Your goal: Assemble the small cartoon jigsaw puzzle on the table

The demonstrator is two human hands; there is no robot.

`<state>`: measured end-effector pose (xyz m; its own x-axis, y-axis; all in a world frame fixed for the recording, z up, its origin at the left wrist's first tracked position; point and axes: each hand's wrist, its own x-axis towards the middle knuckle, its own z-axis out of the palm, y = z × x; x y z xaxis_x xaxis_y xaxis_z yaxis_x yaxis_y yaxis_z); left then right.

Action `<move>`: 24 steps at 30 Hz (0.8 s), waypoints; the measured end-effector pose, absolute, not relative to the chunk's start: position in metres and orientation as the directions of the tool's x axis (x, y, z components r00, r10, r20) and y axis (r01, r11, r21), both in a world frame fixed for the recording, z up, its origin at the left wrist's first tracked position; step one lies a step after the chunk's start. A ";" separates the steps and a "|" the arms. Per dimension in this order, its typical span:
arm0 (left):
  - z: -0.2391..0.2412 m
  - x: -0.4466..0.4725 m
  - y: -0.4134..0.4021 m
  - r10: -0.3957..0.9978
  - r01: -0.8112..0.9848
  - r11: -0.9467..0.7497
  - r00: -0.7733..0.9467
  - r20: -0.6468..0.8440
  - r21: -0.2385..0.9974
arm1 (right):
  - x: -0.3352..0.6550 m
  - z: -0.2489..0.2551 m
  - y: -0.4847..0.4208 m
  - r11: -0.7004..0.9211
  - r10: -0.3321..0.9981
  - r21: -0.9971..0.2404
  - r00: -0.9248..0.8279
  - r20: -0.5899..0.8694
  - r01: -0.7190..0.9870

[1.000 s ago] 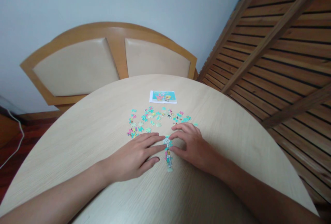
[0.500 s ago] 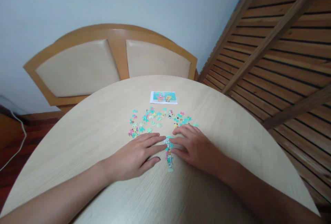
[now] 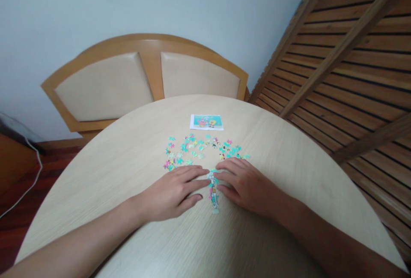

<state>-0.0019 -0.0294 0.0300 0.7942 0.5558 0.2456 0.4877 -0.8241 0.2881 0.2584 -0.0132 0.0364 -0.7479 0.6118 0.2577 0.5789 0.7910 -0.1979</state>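
A narrow strip of joined jigsaw pieces (image 3: 214, 196) lies on the table, showing a pale blue-green cartoon figure. My left hand (image 3: 176, 190) rests at its left side, fingers spread, with the fingertips at the strip's upper part. From the other side, my right hand (image 3: 240, 182) touches the same upper part with its fingers apart. Neither hand grips anything. Loose jigsaw pieces (image 3: 194, 153) in teal, pink and yellow spread in an arc beyond the hands, and some beside the left hand are partly hidden.
A picture card (image 3: 207, 122) with cartoon figures lies behind the loose pieces on the round wooden table (image 3: 112, 175). Past the table's far edge stands a padded wooden headboard (image 3: 154, 68). Wooden slats (image 3: 353, 55) rise on the right, and a white cable (image 3: 38, 166) hangs at left.
The whole view has shifted slightly, so things appear a little further right. My right hand's fingers have moved a bit at the strip's upper part; the strip looks the same.
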 end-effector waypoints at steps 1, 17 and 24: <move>0.033 -0.003 -0.029 0.574 0.506 -0.814 0.776 0.261 0.285 | 0.259 0.037 -0.013 0.791 0.612 -0.200 -0.750 0.251 0.578; 0.046 -0.059 -0.004 0.983 0.974 -0.176 0.165 0.085 0.146 | 0.261 0.032 -0.011 0.792 0.610 -0.226 -0.749 0.260 0.567; 0.035 -0.067 0.011 0.974 0.962 -0.203 0.179 0.139 0.184 | 0.263 0.030 -0.009 0.798 0.602 -0.234 -0.755 0.258 0.556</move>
<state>-0.0667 0.0112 0.0355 0.1785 0.9740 0.1392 0.9618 -0.2026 0.1840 0.2626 -0.0090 0.0301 -0.7555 0.6023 0.2578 0.5560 0.7975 -0.2341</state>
